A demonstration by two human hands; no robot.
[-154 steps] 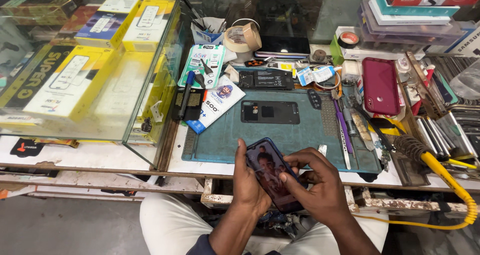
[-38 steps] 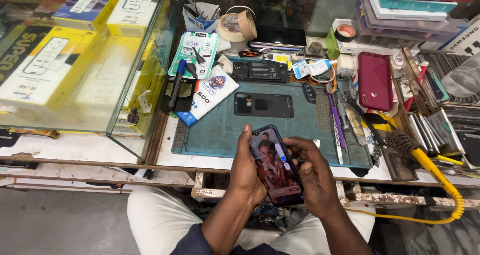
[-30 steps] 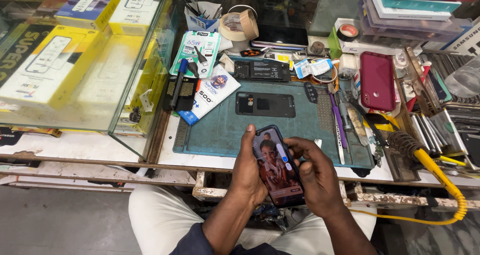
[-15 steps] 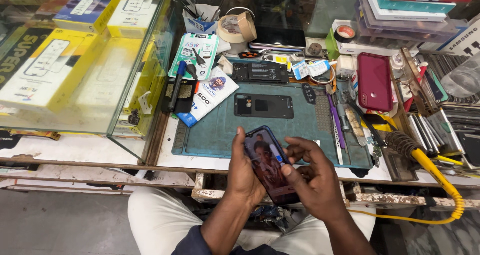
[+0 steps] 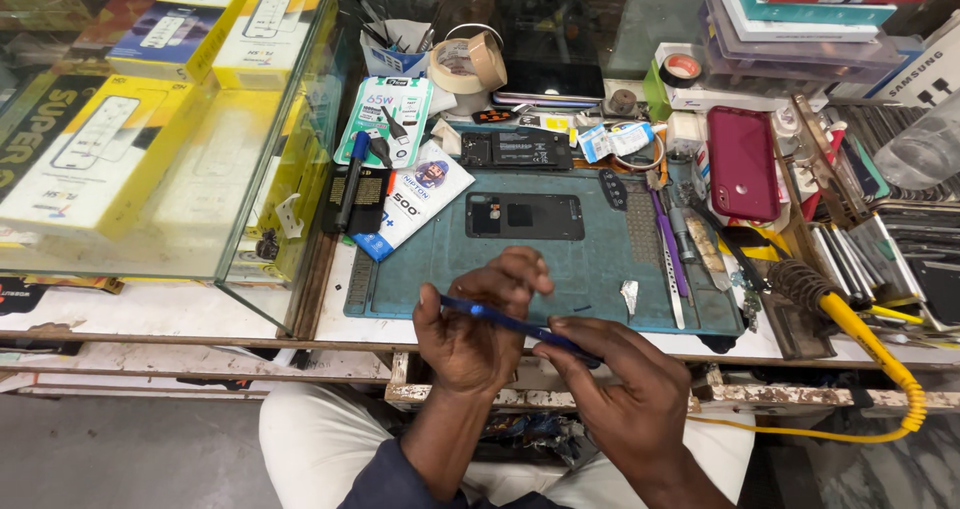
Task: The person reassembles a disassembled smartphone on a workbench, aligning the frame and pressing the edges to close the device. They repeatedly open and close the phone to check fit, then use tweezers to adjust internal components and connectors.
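Cluttered repair bench (image 5: 200, 314) | phone (image 5: 515, 324) being held edge-on, pinched by left hand (image 5: 475, 334) and right hand (image 5: 620, 389) | nothing opened yet; a second phone (image 5: 524, 215) being left on mat (image 5: 440, 279).

My hands are bare: no gloves, rings or watch on either. The left hand (image 5: 475, 334) and the right hand (image 5: 625, 399) both show short, plain nails on the fingers (image 5: 520, 269). Below the left hand, my forearm is uncovered down to a dark navy sleeve (image 5: 385, 479), bunched in soft folds at the elbow. Under the sleeve, to either side of it, I wear white trousers (image 5: 310, 439), the cloth smooth and unmarked over both thighs.
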